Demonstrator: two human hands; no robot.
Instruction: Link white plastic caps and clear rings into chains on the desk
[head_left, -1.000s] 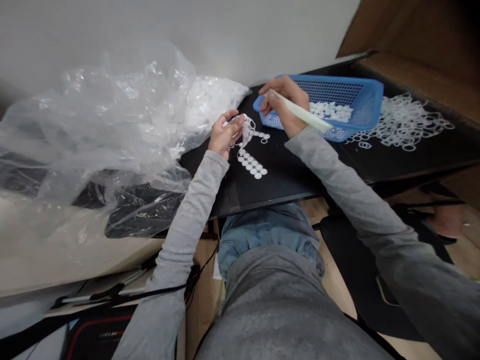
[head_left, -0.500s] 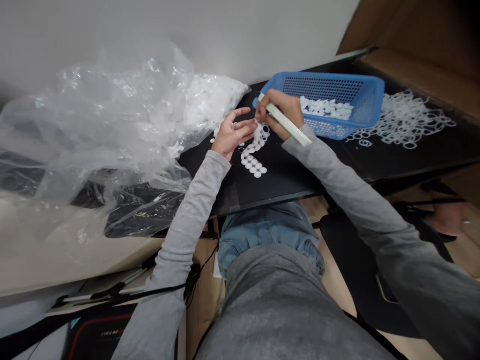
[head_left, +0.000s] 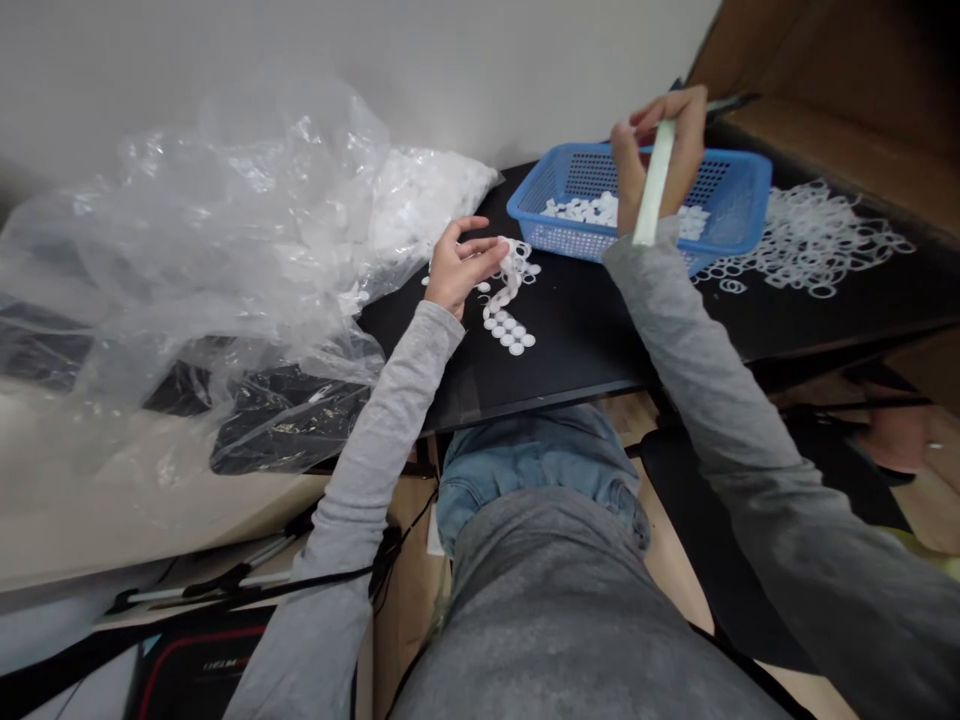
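Note:
My left hand (head_left: 466, 265) pinches the upper end of a strip of white round discs (head_left: 508, 328) between thumb and forefinger, other fingers apart. The strip hangs down and curls onto the black table, its lower end lying flat. Beside the pinched end are white rings and loose discs (head_left: 531, 270). My right hand (head_left: 667, 140) is raised over the blue basket (head_left: 559, 235), closed round a slim pale green tool (head_left: 655, 185) whose shaft lies back along the wrist. Its working tip is mostly hidden, so its kind is unclear. Small white pieces (head_left: 592, 208) lie in the basket, partly behind my hand.
A heap of thin white rings (head_left: 802, 240) lies right of the basket. A large clear plastic bag (head_left: 225, 230) with white pieces spreads over the left side. A cardboard box (head_left: 832, 130) stands at back right, and the black table's front edge (head_left: 555, 398) runs before me.
My right hand has moved right and up with the pale tool, from beside my left hand to above the basket. My left hand stays at the strip, its thumb and forefinger now pinched on it.

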